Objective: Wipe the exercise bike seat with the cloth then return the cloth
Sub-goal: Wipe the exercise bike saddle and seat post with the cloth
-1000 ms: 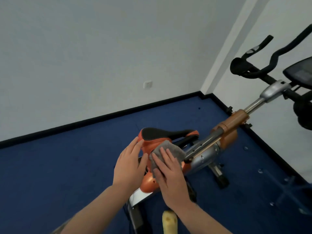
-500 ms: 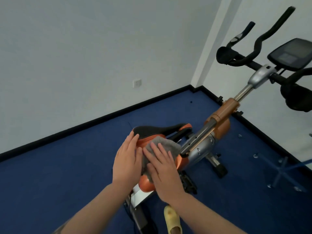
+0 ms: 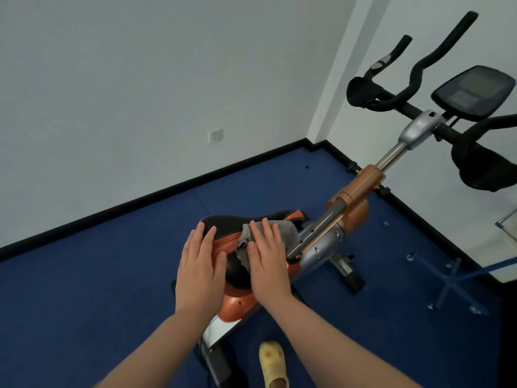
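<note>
Slid forward along the saddle since a second ago: right hand (image 3: pixel 268 264) and cloth now nearer the nose, with black padding bared behind. Left hand (image 3: pixel 200 271) shifted too, off the near orange edge and up onto the left flank.

Grey, fuzzy, crumpled cloth (image 3: pixel 282 233) pinned flat on the black-and-orange padded exercise bike seat (image 3: pixel 235 268) under the right palm, fingers spread and laid straight, pressing rather than pinching. Bunched fold of cloth poking out left of the fingers, more showing past the fingertips toward the silver-and-orange frame post (image 3: pixel 335 219). Left hand open, fingers together and flat against the seat's side, steadying it, no cloth beneath.

Mid-wipe, by the look of it: part of the top covered, nose and far side probably still to do; no telling how clean any of it is. Return of the cloth not yet started, and no obvious resting place for it in view. Black handlebars (image 3: pixel 419 68) and console (image 3: pixel 472 92) well apart, untouched.
</note>
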A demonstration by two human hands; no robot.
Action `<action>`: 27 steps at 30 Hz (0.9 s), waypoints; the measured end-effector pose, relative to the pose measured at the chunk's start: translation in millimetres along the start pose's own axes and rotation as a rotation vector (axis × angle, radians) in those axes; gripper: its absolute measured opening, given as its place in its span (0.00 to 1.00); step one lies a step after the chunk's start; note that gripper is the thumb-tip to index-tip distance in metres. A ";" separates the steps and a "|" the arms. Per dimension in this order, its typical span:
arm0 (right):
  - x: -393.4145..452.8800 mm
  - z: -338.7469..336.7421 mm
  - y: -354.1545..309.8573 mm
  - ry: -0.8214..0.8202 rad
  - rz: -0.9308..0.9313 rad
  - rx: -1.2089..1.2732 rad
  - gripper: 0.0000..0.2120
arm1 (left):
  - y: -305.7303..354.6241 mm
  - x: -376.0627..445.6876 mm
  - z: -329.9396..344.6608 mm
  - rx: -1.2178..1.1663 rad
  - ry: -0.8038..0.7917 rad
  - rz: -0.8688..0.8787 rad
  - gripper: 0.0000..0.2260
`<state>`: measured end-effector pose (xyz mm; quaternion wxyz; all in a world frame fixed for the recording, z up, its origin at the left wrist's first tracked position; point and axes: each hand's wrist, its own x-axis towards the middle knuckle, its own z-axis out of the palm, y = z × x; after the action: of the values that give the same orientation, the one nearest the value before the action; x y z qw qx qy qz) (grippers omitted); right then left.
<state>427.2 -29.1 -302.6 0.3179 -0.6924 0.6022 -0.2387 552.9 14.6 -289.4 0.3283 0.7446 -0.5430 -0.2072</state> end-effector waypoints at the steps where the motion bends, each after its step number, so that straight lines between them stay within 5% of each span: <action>1: -2.0 2.6 -2.6 0.001 -0.001 0.032 0.21 | 1.7 -0.6 1.3 -0.002 0.007 -0.005 0.22; 6: -31.2 7.0 -6.5 -0.078 -0.065 0.233 0.20 | 5.8 1.5 6.7 -0.006 0.035 -0.023 0.23; 11: 16.8 -10.8 17.9 0.019 -0.047 0.071 0.22 | 5.9 4.0 10.9 0.043 0.069 -0.014 0.23; 27: 38.9 -48.3 63.6 -0.156 -0.473 -0.236 0.23 | 21.1 -1.3 24.6 -0.001 0.198 -0.076 0.23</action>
<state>355.6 -79.5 -317.9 0.2160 -0.8622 0.4212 -0.1804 521.9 5.2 -291.6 0.3725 0.7814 -0.4792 -0.1452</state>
